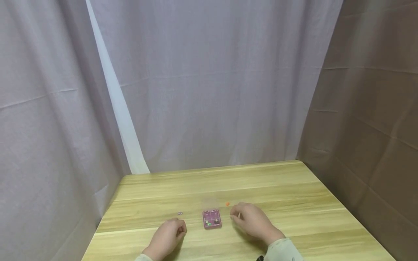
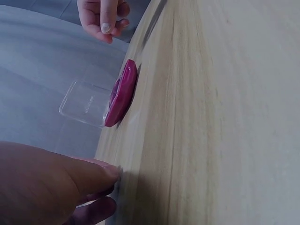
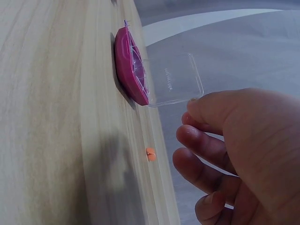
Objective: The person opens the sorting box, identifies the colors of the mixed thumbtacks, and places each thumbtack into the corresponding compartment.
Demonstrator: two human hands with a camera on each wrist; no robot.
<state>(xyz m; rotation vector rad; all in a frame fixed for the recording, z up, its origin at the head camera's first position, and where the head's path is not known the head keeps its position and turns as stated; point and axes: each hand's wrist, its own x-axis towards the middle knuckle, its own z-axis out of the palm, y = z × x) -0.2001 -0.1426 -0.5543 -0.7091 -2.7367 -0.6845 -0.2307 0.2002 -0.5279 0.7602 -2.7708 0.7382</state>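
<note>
A small pink pill box [image 1: 212, 219] lies on the table between the hands. Its clear lid [image 3: 173, 79] is raised, and small green, pale and dark pieces lie in its near compartments. My left hand [image 1: 167, 235] is to the left of the box, fingers loosely curled near the tabletop, with no held thing visible. Just beyond it are small purple pieces [image 1: 180, 213]. To the right of the box my right hand [image 1: 253, 221] hovers with bent fingers and nothing visible in them. A small orange pill [image 3: 150, 154] lies on the table near the right fingertips.
The wood-grain table [image 1: 261, 185] stands against grey curtains [image 1: 209, 90] at the back and sides. A pale strip [image 1: 114, 90] shows between the curtains at the left.
</note>
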